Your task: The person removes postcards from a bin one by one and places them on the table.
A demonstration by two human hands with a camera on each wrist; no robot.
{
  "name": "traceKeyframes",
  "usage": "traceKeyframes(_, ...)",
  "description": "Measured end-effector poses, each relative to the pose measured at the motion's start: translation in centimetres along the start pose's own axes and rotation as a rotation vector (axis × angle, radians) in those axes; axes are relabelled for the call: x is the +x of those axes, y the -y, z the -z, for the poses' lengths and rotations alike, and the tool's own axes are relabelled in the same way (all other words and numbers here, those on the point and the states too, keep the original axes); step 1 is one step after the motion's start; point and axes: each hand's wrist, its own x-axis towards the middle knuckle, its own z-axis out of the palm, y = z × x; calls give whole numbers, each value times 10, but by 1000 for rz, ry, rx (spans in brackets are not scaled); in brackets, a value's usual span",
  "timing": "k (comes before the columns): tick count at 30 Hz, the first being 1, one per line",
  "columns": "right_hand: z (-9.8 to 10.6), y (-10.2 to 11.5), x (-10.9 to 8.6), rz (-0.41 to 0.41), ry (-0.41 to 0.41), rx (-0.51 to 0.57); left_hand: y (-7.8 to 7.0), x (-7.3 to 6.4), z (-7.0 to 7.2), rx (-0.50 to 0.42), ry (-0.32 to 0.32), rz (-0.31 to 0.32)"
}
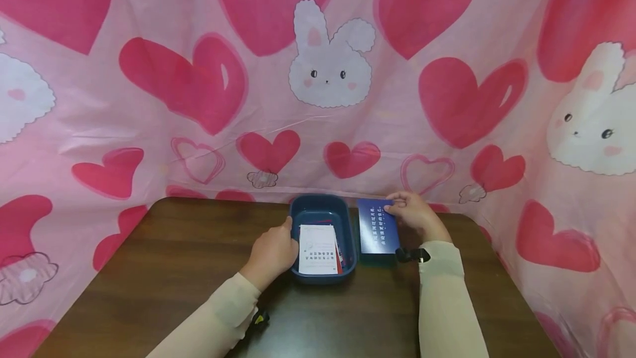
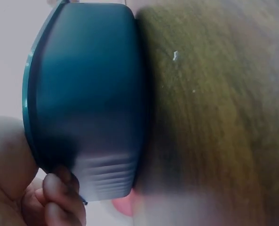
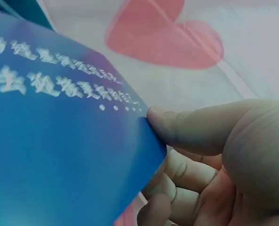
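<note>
A dark blue plastic bin stands on the table, holding a white printed card on top of several other cards or papers. My left hand grips the bin's left side; in the left wrist view its curled fingers lie by the outer wall under the rim. To the right of the bin, my right hand pinches a blue card by its far right corner. White lettering runs along this card, and the thumb presses its face in the right wrist view.
Just below the blue card's near edge shows a dark green thing, mostly covered. The brown wooden table ends at a pink curtain with hearts and rabbits behind and at both sides. A small white speck lies on the tabletop.
</note>
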Motion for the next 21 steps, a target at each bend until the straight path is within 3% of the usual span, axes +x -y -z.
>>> traceKeyframes(5,0,-14,4,-21,5,-47,0,-1,-3,13,-4,8)
traceKeyframes(11,-7,-24,6,-61,77,-115,-4,0,-3,22,0,28)
traceKeyframes(17,-14,-31,13,-44,10,-326,-6,0,-3,33,-1,32)
traceKeyframes(21,-20,-35,16,-28,-4,-344,-4,-1,-3,59,-15,37)
